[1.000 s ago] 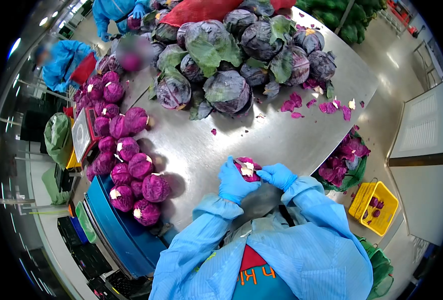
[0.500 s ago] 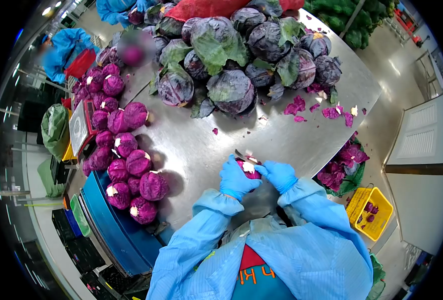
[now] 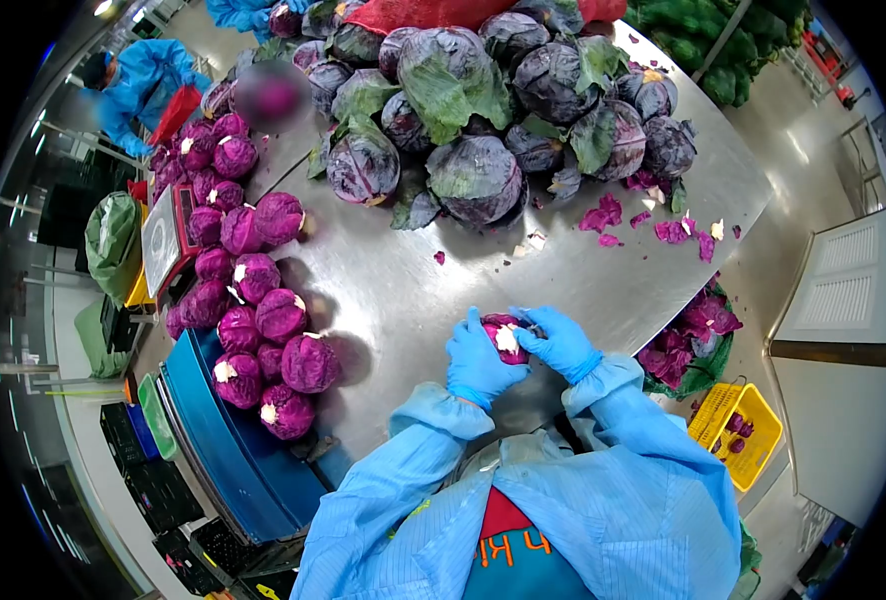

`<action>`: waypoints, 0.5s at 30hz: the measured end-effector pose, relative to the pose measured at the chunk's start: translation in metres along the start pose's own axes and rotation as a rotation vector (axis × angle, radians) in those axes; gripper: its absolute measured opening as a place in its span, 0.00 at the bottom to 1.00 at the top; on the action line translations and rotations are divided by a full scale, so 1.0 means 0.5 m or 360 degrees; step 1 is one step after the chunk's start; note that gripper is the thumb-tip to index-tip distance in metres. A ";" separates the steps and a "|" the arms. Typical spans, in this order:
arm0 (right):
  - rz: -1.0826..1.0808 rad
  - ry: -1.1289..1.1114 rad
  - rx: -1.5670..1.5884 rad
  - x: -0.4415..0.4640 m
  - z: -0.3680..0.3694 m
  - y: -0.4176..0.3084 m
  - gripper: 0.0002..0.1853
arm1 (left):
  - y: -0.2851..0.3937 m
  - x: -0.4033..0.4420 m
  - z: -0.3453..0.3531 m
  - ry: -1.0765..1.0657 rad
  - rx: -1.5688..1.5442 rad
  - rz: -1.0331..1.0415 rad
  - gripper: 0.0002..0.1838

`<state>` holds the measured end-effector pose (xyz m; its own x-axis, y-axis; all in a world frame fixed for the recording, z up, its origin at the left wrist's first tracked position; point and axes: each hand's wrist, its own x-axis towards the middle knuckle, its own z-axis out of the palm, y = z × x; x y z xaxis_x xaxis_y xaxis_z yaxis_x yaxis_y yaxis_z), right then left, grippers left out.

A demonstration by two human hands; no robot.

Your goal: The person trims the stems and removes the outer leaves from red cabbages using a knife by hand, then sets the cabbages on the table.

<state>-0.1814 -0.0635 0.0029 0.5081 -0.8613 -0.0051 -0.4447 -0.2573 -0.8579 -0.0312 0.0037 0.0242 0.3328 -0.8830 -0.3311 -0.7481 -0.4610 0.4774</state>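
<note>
A peeled red cabbage (image 3: 504, 338), with its pale cut stem facing me, is clasped in my blue-gloved left hand (image 3: 481, 362) just above the table's near side. My right hand (image 3: 560, 345), also gloved, is closed against the cabbage's right side, its fingertips at the upper edge. The knife seen in this hand half a second ago is hidden now. To the left lie several peeled red cabbages (image 3: 310, 363). Unpeeled ones with dark outer leaves (image 3: 476, 180) are heaped at the far side.
Purple leaf scraps (image 3: 603, 214) lie on the steel table (image 3: 393, 285). A scale (image 3: 168, 240) and a blue bin (image 3: 233, 440) stand left. Right of the table are a leaf-filled bag (image 3: 698, 330) and a yellow basket (image 3: 760, 445). Co-workers in blue (image 3: 143, 85) are at far left.
The knife blade over the cabbage is no longer visible. My right fingers have come up against the cabbage, and its pale stem end has turned slightly. The whole view has shifted a little.
</note>
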 end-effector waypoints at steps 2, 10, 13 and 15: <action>0.0096 -0.0332 0.0034 0.036 -0.016 -0.002 0.23 | 0.017 -0.005 -0.016 -0.0055 -0.0025 -0.0038 0.64; 0.0317 -0.0679 -0.0143 0.067 -0.027 -0.010 0.19 | 0.012 -0.032 -0.004 0.0223 0.0057 0.0148 0.59; 0.0129 -0.0613 -0.0629 0.044 -0.004 -0.043 0.18 | 0.018 -0.003 -0.004 0.0073 0.0128 0.0162 0.43; 0.0150 -0.0535 -0.0505 0.025 0.005 -0.037 0.18 | 0.025 -0.014 0.030 0.0228 0.0398 0.0138 0.39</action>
<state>-0.1646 -0.0685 0.0174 0.6419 -0.7112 -0.2866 -0.6774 -0.3509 -0.6466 -0.0515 0.0052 0.0200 0.3256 -0.9299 -0.1714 -0.8897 -0.3627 0.2774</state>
